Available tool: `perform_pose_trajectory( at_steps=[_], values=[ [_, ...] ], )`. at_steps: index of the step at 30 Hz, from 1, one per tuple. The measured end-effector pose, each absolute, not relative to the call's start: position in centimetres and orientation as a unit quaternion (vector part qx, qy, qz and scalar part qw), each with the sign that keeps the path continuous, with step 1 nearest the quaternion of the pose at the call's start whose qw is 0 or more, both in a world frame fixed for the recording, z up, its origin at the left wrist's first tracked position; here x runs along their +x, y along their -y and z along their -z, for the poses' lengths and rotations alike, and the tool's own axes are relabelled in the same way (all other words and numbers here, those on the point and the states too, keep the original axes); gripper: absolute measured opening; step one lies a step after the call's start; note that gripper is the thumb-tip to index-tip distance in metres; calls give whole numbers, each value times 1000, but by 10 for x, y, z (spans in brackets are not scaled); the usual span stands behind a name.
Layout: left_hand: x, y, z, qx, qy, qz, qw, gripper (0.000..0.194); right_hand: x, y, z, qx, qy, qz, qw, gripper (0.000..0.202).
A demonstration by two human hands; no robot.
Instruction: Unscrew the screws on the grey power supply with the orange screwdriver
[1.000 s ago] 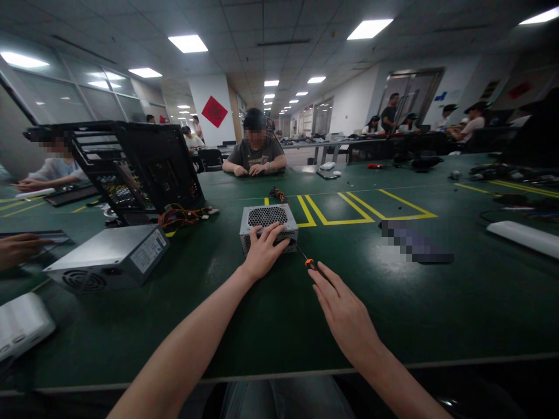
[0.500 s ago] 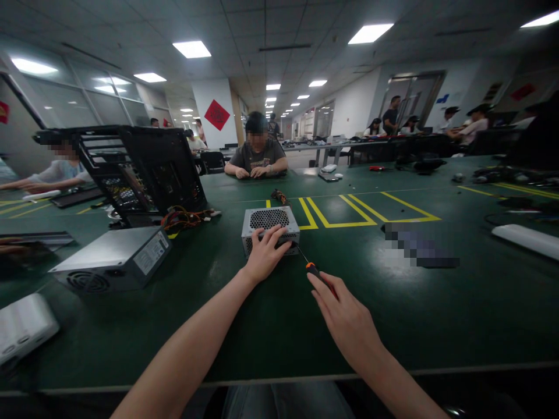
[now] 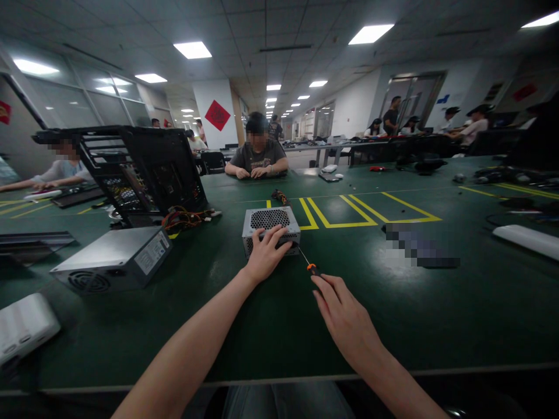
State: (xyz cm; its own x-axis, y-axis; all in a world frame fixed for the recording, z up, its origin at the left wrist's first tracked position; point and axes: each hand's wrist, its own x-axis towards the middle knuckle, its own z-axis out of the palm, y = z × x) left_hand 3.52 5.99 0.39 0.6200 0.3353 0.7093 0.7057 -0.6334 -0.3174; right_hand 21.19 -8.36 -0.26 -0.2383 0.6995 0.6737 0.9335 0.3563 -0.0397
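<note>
A grey metal computer power supply with a honeycomb vent on top sits on the green table in front of me. My left hand rests over its near side, fingers bent across the top edge and gripping it. In my right hand is a screwdriver with a black and orange handle, held from above with the fingers round the handle. Its thin shaft points up and left to the power supply's near right corner. My left fingers hide part of that side, so the exact contact of the tip cannot be made out.
On the left stand a second power supply, a black computer case and a bundle of cables. A white device lies nearer. Yellow tape marks the table. A person sits opposite.
My right hand has shifted slightly on the screwdriver, and the handle shows less beyond the fingers. The left hand and power supply stay practically where they were.
</note>
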Motion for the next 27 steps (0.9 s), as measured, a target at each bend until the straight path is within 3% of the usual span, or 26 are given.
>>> perform_pose_trajectory(
  at_steps=[20, 27],
  values=[
    [35, -61, -2, -848, 305, 314, 299, 20, 213, 84, 2, -566, 762, 154, 275, 27],
    [35, -61, -2, -849, 308, 309, 299, 19, 209, 85, 0, -552, 768, 126, 298, 29]
  ],
)
